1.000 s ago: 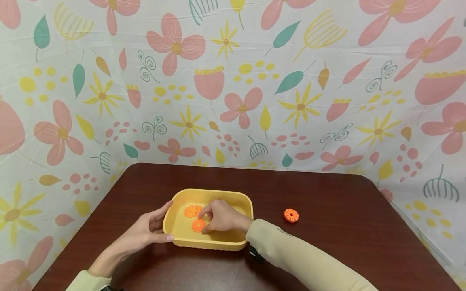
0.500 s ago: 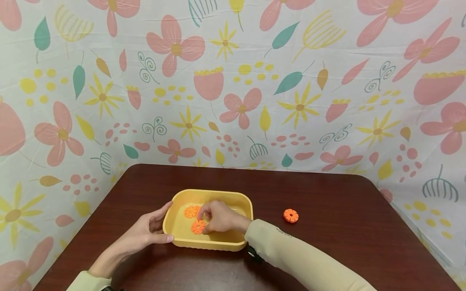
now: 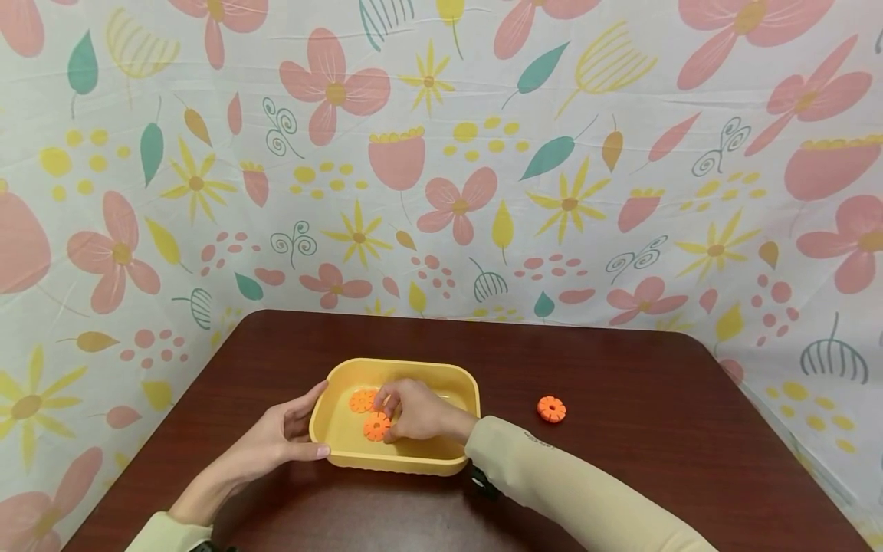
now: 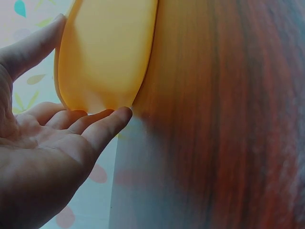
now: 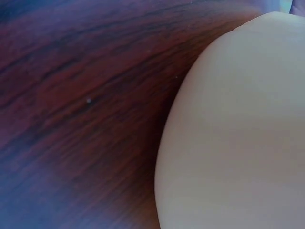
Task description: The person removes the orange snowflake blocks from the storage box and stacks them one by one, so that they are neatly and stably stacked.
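In the head view, a yellow plastic tray (image 3: 400,462) with raised sides rests on the table. My left hand (image 3: 279,437) holds its left end, thumb at the near corner and fingers at the far one; the left wrist view shows the fingertips against the tray wall (image 4: 107,52). Inside the tray, my right hand (image 3: 421,412) pinches an orange notched disc (image 3: 376,427) between thumb and fingers. Beyond it lie other orange notched discs (image 3: 360,401), partly overlapped by the fingertips. The right wrist view shows a pale sleeve (image 5: 238,129), with the hand hidden.
Right of the tray, a thicker orange notched piece (image 3: 551,409) lies on the dark brown wooden table (image 3: 635,429). Behind the table hangs a white cloth (image 3: 441,291) printed with flowers and leaves.
The pinched orange disc shifts slightly and turns a little in my right fingers. My left hand, the tray and the piece on the table stay where they were.
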`<state>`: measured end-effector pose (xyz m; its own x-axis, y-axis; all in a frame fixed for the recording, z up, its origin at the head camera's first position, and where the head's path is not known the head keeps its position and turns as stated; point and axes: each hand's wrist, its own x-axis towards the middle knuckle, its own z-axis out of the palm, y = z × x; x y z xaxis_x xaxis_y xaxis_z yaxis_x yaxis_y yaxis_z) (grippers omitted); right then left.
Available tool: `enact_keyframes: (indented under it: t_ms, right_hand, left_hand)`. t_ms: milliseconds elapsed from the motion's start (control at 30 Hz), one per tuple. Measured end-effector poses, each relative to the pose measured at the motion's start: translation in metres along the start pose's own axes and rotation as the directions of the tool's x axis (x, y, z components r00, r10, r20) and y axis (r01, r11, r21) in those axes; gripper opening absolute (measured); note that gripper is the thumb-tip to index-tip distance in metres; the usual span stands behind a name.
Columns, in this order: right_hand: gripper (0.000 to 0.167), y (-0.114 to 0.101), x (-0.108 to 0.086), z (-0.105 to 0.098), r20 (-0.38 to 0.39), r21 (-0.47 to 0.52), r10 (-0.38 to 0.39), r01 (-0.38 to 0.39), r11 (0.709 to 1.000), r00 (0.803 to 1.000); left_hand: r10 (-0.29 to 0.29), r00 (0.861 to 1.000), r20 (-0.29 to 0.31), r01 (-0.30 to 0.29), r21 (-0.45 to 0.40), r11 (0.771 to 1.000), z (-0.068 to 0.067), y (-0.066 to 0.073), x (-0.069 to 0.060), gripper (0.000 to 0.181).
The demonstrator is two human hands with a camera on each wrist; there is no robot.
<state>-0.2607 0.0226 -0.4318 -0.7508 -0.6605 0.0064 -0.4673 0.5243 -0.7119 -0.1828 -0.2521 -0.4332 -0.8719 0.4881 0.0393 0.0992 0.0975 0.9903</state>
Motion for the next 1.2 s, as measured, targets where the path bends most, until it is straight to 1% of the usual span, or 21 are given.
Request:
enact_keyframes:
  t_ms: [200,333,400,567,767,933,1033,1200]
  right_hand:
    - [0.036,-0.0010,-0.0006,-0.0010,0.012,0.014,-0.017,0.017,1.000,1.000]
    - [0.036,-0.0010,-0.0007,-0.0017,0.022,0.004,-0.028,0.028,1.000,0.999]
    - [0.037,-0.0008,-0.0008,-0.0018,0.026,-0.005,-0.029,0.029,1.000,0.999]
    - [0.037,-0.0009,-0.0013,-0.0022,0.024,-0.019,-0.032,0.033,0.999,0.999]
    - [0.040,-0.0001,-0.0003,-0.0012,0.025,-0.007,-0.049,0.049,0.999,0.998]
    - [0.039,-0.0005,-0.0002,-0.0006,0.021,-0.012,-0.050,0.050,0.999,0.999]
    - [0.039,-0.0010,-0.0011,-0.0010,0.020,-0.008,-0.051,0.051,0.999,0.998]
    - [0.041,-0.0014,-0.0025,-0.0027,0.020,0.033,-0.042,0.041,0.999,0.999]
  left_hand:
    - [0.000,1.000,-0.004,0.000,0.013,1.000,0.0001,-0.0002,0.0003,0.100]
    - [-0.028,1.000,-0.014,0.028,0.005,1.000,-0.0002,-0.0007,0.0011,0.101]
    - [-0.031,0.999,-0.014,0.031,0.001,1.000,-0.0004,-0.0011,0.0012,0.101]
    - [-0.006,1.000,-0.006,0.006,0.002,1.000,-0.0004,-0.0015,0.0006,0.100]
    - [0.005,1.000,-0.002,-0.005,0.001,1.000,-0.0002,-0.0013,0.0006,0.100]
    - [0.018,1.000,0.000,-0.018,0.005,1.000,-0.0005,-0.0025,0.0007,0.100]
    - [0.020,1.000,-0.001,-0.020,0.012,1.000,-0.0005,-0.0028,0.0007,0.100]
    - [-0.002,1.000,-0.013,0.002,0.013,1.000,-0.0005,-0.0033,0.0010,0.100]
